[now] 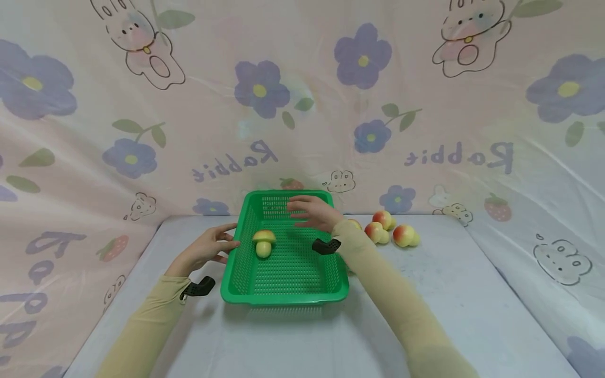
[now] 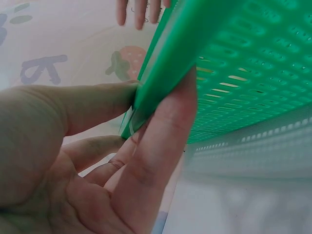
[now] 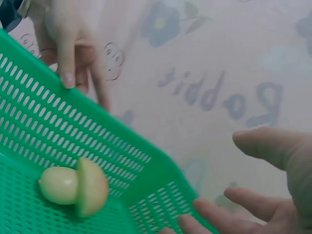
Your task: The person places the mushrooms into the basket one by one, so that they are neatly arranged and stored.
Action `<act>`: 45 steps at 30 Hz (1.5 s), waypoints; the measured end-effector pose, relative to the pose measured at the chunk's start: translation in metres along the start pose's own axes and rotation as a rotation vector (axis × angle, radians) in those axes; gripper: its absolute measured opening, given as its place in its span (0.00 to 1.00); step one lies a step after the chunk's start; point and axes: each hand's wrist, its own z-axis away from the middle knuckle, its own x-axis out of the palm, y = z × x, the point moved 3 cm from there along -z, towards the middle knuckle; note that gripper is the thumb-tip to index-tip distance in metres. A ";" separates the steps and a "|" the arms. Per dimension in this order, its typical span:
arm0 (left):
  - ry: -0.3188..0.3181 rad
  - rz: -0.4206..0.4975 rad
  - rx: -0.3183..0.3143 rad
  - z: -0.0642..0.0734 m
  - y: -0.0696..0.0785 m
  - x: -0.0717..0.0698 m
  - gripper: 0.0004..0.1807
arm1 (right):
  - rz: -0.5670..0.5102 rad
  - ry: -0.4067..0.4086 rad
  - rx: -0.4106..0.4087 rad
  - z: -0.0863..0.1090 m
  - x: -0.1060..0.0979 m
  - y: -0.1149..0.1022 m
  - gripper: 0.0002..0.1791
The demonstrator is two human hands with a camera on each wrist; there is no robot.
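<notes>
A green plastic basket (image 1: 283, 299) with slotted walls is in the middle of the head view. My left hand (image 1: 204, 248) pinches its left rim (image 2: 161, 83), thumb on one side and fingers on the other. Inside, near the left wall, lies a toy mushroom (image 1: 263, 243) with a yellowish cap and pale stem; the right wrist view shows this mushroom (image 3: 75, 186) too. Over the basket's right side hovers my right hand (image 1: 315, 212), fingers spread and holding nothing. In the right wrist view, the fingers (image 3: 219, 214) overlap the basket's edge; contact cannot be told.
Several red-and-yellow toy mushrooms (image 1: 404, 235) lie on the white table (image 1: 449, 294) right of the basket, some partly behind my right forearm. A printed cloth (image 1: 302, 131) with flowers and rabbits hangs behind the table. A black camera mount (image 1: 326, 246) sits at my right wrist.
</notes>
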 end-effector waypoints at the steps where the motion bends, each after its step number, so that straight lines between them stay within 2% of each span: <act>1: -0.002 -0.001 0.001 0.000 0.000 0.000 0.39 | -0.004 0.000 -0.006 0.004 -0.003 -0.003 0.28; 8: -0.007 -0.013 0.004 -0.001 -0.001 -0.001 0.40 | -0.090 -0.071 -0.052 0.033 -0.026 -0.019 0.28; 13: -0.009 -0.013 0.010 -0.001 -0.002 -0.001 0.39 | -0.045 -0.125 -0.112 0.054 -0.047 -0.027 0.27; 19: -0.011 -0.015 0.015 -0.001 -0.002 -0.001 0.39 | 0.040 -0.087 -0.133 0.075 -0.069 -0.026 0.27; 28: -0.015 -0.011 0.020 -0.001 -0.002 -0.001 0.40 | 0.136 -0.057 -0.109 0.099 -0.097 -0.008 0.26; 34: -0.012 -0.010 0.020 -0.001 -0.002 -0.001 0.40 | 0.172 0.005 -0.043 0.111 -0.118 0.007 0.27; 45: 0.000 -0.021 0.003 -0.002 -0.003 -0.001 0.40 | 0.182 0.004 0.017 0.117 -0.143 0.046 0.31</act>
